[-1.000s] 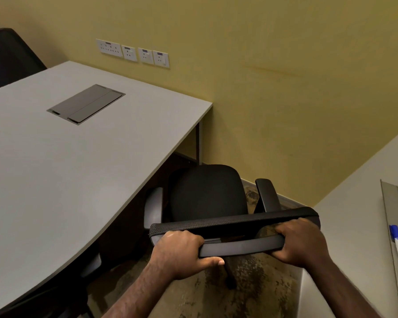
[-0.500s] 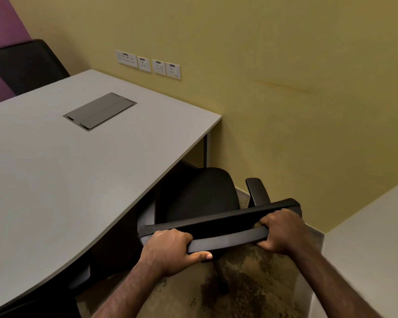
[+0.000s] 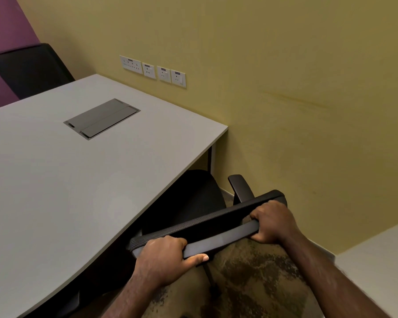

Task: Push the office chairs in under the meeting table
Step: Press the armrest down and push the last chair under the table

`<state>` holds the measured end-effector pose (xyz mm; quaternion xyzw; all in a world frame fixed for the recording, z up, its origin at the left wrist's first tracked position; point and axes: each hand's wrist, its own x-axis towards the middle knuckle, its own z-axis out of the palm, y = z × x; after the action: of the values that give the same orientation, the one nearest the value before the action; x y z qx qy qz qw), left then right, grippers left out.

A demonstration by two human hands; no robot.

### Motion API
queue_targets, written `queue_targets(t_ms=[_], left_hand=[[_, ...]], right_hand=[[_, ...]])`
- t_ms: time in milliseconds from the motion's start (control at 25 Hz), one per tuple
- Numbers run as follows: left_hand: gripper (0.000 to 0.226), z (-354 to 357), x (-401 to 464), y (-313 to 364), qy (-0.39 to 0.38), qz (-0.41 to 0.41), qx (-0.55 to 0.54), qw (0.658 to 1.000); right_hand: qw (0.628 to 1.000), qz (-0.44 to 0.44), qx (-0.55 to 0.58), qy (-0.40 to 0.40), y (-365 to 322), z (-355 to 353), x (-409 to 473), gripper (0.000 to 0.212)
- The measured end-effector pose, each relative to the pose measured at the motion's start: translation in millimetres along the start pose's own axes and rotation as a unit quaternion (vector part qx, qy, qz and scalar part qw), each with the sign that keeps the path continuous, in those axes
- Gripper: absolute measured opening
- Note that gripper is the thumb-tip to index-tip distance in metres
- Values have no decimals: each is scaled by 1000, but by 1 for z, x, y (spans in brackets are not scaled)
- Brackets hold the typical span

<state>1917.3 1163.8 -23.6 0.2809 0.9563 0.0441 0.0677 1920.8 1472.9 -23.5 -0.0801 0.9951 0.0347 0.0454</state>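
Observation:
A black office chair (image 3: 193, 203) stands at the right edge of the grey meeting table (image 3: 55, 191), its seat partly under the tabletop. Its left armrest is hidden beneath the table; the right armrest (image 3: 240, 188) shows beside the yellow wall. My left hand (image 3: 163, 255) grips the left end of the backrest's top bar. My right hand (image 3: 274, 222) grips the right end of the same bar.
A second black chair (image 3: 30, 67) stands at the table's far side by the purple wall. A grey cable hatch (image 3: 101, 118) is set in the tabletop. Wall sockets (image 3: 153, 71) sit above the table. Another pale surface (image 3: 381, 267) lies at the lower right. Patterned carpet (image 3: 251, 283) covers the floor.
The chair has rolled left and forward, so more of its seat and the left armrest are now under the tabletop. Both hands keep their grip on the backrest.

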Motion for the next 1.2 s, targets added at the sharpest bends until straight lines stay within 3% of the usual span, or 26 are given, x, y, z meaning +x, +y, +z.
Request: queue_targets(t_ms=[240, 1200], left_hand=[[75, -5, 28, -7, 9, -25, -8, 1000], [78, -16, 153, 21, 59, -226, -17, 972]], right_hand=[[1000, -20, -5, 0, 14, -6, 49, 24], [980, -193, -38, 11, 107, -28, 230, 28]])
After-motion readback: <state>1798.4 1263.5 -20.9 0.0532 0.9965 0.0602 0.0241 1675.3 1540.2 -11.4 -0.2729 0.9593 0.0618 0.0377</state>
